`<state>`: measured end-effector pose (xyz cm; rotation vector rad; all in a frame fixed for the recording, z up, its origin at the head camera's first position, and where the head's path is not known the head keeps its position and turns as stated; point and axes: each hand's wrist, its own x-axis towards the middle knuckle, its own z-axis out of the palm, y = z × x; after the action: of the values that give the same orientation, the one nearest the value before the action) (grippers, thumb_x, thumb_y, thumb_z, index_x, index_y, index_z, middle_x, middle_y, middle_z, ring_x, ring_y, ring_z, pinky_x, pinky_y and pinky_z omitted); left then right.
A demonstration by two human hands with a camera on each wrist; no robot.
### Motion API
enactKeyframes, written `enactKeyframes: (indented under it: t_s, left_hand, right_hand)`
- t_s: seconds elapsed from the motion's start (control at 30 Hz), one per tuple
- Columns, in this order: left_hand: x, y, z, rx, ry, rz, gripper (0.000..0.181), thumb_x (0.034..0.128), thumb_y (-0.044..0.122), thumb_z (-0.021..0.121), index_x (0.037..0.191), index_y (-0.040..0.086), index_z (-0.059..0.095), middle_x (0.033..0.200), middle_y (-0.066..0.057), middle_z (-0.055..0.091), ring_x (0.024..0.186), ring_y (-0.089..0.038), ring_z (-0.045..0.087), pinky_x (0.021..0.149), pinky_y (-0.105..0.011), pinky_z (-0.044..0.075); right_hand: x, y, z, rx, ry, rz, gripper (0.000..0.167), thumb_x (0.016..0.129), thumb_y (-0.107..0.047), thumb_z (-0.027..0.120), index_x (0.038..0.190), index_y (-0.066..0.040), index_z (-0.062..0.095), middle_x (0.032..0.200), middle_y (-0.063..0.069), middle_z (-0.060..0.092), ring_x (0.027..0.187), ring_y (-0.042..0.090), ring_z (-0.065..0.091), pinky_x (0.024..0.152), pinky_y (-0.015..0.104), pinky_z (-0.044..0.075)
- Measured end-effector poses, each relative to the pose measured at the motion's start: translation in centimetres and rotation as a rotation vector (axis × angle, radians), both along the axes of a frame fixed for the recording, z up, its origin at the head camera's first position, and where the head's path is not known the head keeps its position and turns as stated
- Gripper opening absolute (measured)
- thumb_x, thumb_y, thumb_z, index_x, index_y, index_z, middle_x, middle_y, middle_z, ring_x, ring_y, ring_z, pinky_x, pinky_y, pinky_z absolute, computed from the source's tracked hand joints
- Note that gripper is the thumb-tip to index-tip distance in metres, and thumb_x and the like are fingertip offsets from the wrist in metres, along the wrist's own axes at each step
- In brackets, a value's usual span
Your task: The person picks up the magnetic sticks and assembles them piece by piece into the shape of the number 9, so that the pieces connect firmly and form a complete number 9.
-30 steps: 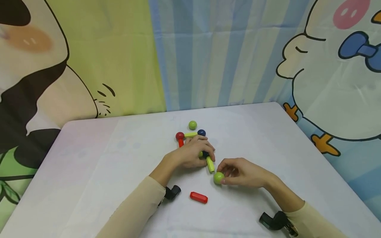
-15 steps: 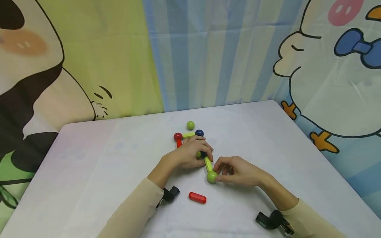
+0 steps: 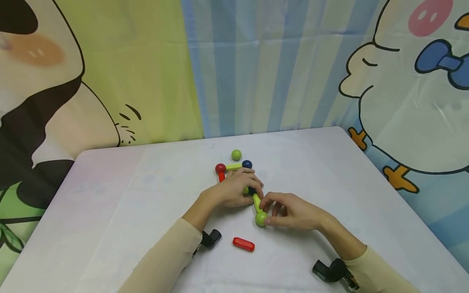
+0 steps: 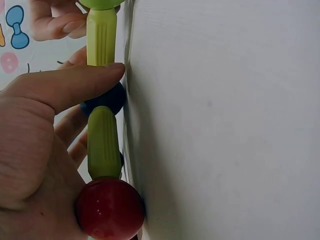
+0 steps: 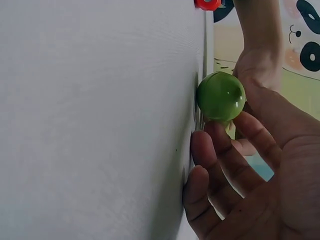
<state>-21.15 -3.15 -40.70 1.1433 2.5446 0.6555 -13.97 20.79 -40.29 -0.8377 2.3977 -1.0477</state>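
Note:
My left hand (image 3: 234,189) pinches a toy structure of balls and rods at a dark blue ball (image 4: 118,98), thumb on the near side and fingers behind. One yellow-green rod (image 4: 103,145) runs from that ball to a red ball (image 4: 110,209) by the palm. Another yellow-green rod (image 3: 257,202) leads from it toward my right hand (image 3: 296,211). At that rod's end sits a green ball (image 3: 261,219), touching it, held between the right thumb and fingers. Part of the structure is hidden under my left hand.
On the white table (image 3: 110,203), a loose red rod (image 3: 243,244) lies near the front. Beyond my left hand, a red ball (image 3: 220,168), a yellow-green rod (image 3: 233,167) and a blue ball (image 3: 247,164) form a row. Behind them rests a separate green ball (image 3: 236,154).
My right hand has moved left with the green ball, bringing it from apart to against the end of the yellow-green rod. The left hand stays in place.

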Motion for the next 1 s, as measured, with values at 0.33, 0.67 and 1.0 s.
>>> enactKeyframes:
  t_s: [0.33, 0.67, 1.0]
  left_hand:
    - [0.1, -0.3, 0.3, -0.021, -0.002, -0.006, 0.032, 0.0931, 0.011, 0.07, 0.112, 0.036, 0.075, 0.144, 0.01, 0.059, 0.153, -0.023, 0.026, 0.12, -0.058, 0.021]
    - [0.4, -1.1, 1.5, 0.018, 0.093, -0.001, 0.035, 0.093, 0.011, 0.067, 0.123, 0.029, 0.073, 0.138, 0.008, 0.062, 0.141, -0.018, 0.044, 0.116, -0.052, 0.032]
    - [0.2, -3.6, 2.3, 0.124, 0.118, 0.097, 0.032, 0.0921, 0.018, 0.067, 0.123, 0.024, 0.071, 0.134, 0.008, 0.063, 0.136, -0.018, 0.046, 0.107, -0.053, 0.034]
  right_hand:
    - [-0.2, -0.5, -0.4, 0.036, 0.038, 0.095, 0.045, 0.093, -0.036, 0.077, 0.134, -0.024, 0.063, 0.11, -0.012, 0.061, 0.094, 0.019, 0.061, 0.079, 0.028, 0.053]
    - [-0.1, -0.6, -0.4, 0.051, 0.056, 0.092, 0.044, 0.093, -0.036, 0.077, 0.133, -0.025, 0.063, 0.107, -0.011, 0.06, 0.092, 0.018, 0.06, 0.08, 0.027, 0.053]
    - [-0.4, -0.7, -0.2, 0.067, 0.075, 0.086, 0.049, 0.09, -0.037, 0.08, 0.133, -0.023, 0.062, 0.105, -0.01, 0.059, 0.088, 0.016, 0.061, 0.079, 0.028, 0.053]
